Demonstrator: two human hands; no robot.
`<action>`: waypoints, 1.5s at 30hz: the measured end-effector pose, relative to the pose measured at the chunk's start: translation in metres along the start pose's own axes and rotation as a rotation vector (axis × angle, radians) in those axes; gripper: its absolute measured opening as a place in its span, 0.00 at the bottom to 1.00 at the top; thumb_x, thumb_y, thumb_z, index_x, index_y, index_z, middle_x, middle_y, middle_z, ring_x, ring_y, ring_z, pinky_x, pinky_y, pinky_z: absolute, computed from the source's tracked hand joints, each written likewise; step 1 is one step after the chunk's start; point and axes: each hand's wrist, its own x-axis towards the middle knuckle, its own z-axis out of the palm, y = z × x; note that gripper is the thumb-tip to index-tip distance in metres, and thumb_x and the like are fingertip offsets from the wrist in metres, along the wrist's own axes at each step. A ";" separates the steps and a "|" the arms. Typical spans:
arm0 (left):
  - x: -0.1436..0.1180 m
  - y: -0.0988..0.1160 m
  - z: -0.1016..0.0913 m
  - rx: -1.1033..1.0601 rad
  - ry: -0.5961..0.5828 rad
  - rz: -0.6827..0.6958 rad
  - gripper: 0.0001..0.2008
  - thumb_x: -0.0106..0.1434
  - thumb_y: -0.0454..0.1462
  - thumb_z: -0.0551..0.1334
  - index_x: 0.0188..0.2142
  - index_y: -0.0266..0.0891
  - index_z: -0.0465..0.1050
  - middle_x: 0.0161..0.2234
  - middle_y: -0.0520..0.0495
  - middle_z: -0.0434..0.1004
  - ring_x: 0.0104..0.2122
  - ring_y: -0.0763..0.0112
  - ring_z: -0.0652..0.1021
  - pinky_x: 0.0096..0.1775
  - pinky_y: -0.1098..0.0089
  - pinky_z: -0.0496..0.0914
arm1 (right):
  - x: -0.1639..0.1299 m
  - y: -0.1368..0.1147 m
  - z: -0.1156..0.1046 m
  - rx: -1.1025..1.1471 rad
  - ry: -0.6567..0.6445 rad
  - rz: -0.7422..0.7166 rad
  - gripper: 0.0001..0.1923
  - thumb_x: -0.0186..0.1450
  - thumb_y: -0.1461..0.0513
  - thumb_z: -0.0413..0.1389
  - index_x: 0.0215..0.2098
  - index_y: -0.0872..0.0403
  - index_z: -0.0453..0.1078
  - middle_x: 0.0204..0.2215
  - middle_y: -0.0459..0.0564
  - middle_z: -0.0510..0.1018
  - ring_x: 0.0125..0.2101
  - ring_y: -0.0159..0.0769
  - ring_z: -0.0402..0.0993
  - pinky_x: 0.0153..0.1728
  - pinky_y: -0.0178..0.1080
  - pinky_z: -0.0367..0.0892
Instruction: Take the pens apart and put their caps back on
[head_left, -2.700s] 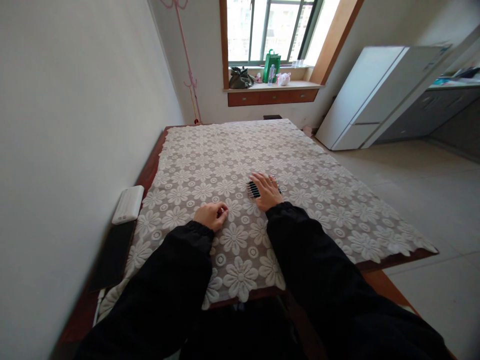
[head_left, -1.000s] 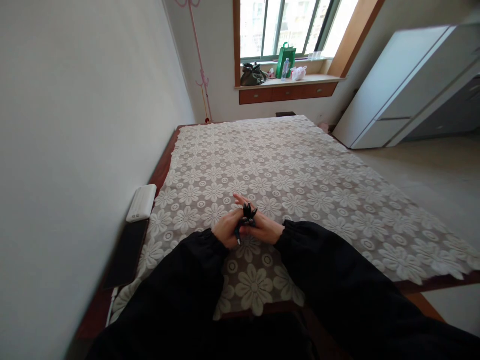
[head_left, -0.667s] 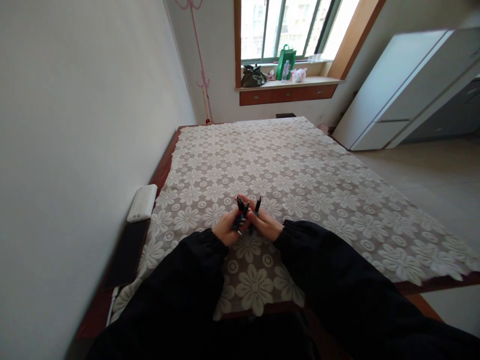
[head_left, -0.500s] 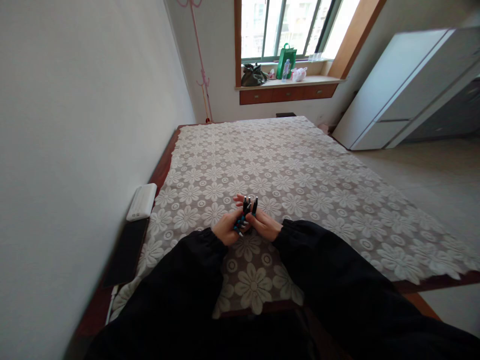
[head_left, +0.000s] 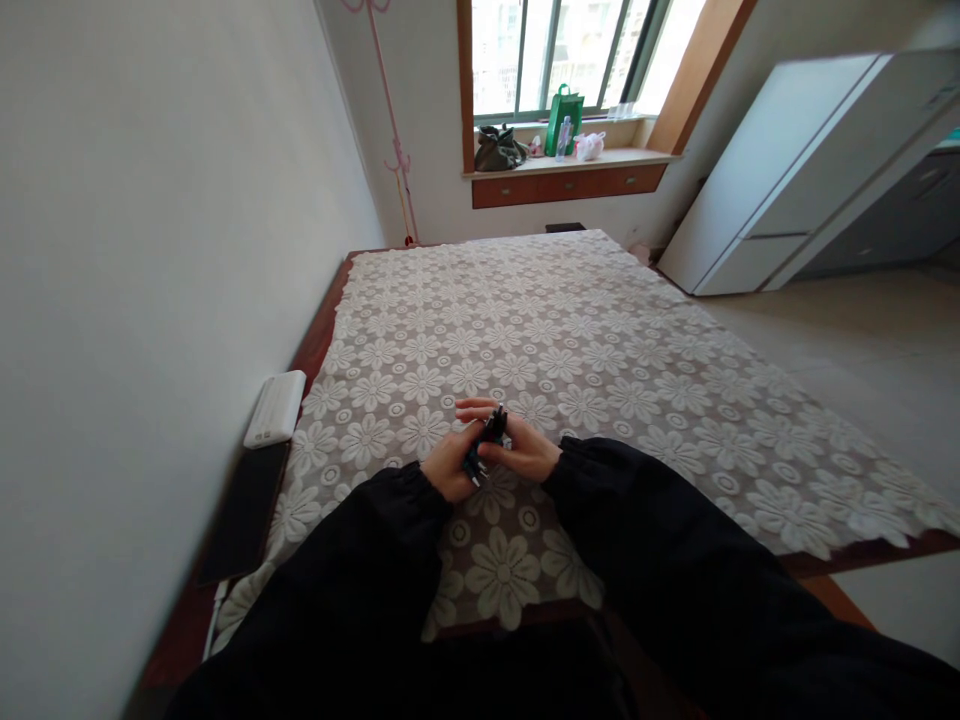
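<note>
Hands meet low over the cloth (head_left: 600, 340) in the head view: the left hand (head_left: 448, 468) is curled round the lower end of a bundle of small black sticks (head_left: 485, 443), and the right hand (head_left: 521, 445) pinches its upper end with fingers (head_left: 474, 405) partly spread. The bundle is held just above the cloth, between both palms. Risk, as a judgement: a loose pinch could let sticks slip out and scatter, since nothing visibly binds them.

Head-worn view — forward and down
</note>
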 end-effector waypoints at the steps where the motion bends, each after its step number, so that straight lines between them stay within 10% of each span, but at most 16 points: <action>1: 0.000 -0.001 0.000 -0.010 0.021 -0.003 0.22 0.64 0.38 0.61 0.57 0.38 0.69 0.40 0.44 0.80 0.37 0.63 0.81 0.38 0.67 0.73 | 0.000 -0.002 -0.001 0.039 0.037 0.005 0.22 0.71 0.50 0.58 0.61 0.47 0.70 0.61 0.56 0.70 0.62 0.48 0.65 0.63 0.54 0.62; 7: 0.003 0.003 -0.008 0.168 0.112 -0.059 0.21 0.62 0.33 0.59 0.55 0.41 0.69 0.40 0.46 0.80 0.37 0.65 0.80 0.40 0.66 0.72 | 0.002 0.001 -0.008 0.155 0.326 0.140 0.12 0.68 0.52 0.62 0.42 0.50 0.82 0.45 0.52 0.80 0.47 0.42 0.75 0.52 0.45 0.70; 18: 0.006 0.001 -0.021 0.385 0.153 -0.207 0.22 0.57 0.28 0.57 0.51 0.43 0.70 0.43 0.44 0.80 0.43 0.57 0.81 0.43 0.63 0.73 | 0.011 0.022 -0.036 0.672 0.857 0.234 0.15 0.61 0.49 0.67 0.39 0.50 0.79 0.36 0.48 0.83 0.36 0.35 0.80 0.39 0.38 0.75; 22: 0.011 -0.017 -0.042 0.295 0.439 -0.229 0.12 0.59 0.33 0.60 0.44 0.42 0.71 0.38 0.45 0.79 0.39 0.58 0.80 0.41 0.63 0.73 | 0.011 0.029 -0.056 0.726 1.013 0.230 0.13 0.63 0.50 0.66 0.34 0.50 0.75 0.31 0.45 0.81 0.30 0.31 0.79 0.32 0.34 0.75; 25: 0.016 -0.028 -0.058 0.018 0.786 -0.189 0.08 0.63 0.41 0.61 0.40 0.41 0.69 0.32 0.48 0.77 0.33 0.64 0.79 0.39 0.65 0.73 | 0.011 0.032 -0.052 0.734 0.980 0.271 0.14 0.61 0.51 0.67 0.34 0.51 0.74 0.28 0.45 0.79 0.27 0.31 0.77 0.28 0.33 0.74; 28: 0.019 -0.032 -0.067 -0.133 0.843 -0.163 0.11 0.61 0.43 0.63 0.41 0.41 0.69 0.28 0.52 0.73 0.28 0.69 0.77 0.37 0.68 0.73 | 0.011 0.033 -0.043 0.732 0.900 0.287 0.15 0.60 0.51 0.68 0.35 0.52 0.75 0.27 0.45 0.78 0.27 0.31 0.76 0.28 0.33 0.73; 39: 0.019 -0.042 -0.066 -0.010 0.734 -0.254 0.15 0.62 0.48 0.64 0.38 0.39 0.70 0.26 0.52 0.73 0.25 0.71 0.75 0.33 0.70 0.71 | 0.011 0.035 -0.042 0.567 0.776 0.294 0.19 0.61 0.45 0.64 0.36 0.50 0.72 0.28 0.46 0.76 0.28 0.34 0.74 0.29 0.38 0.74; 45: 0.007 -0.034 -0.097 0.661 0.559 -0.421 0.13 0.68 0.46 0.59 0.46 0.44 0.74 0.37 0.46 0.80 0.39 0.59 0.79 0.40 0.66 0.69 | 0.012 0.032 -0.040 0.467 0.712 0.292 0.19 0.62 0.45 0.63 0.39 0.50 0.74 0.23 0.42 0.72 0.18 0.27 0.61 0.17 0.33 0.57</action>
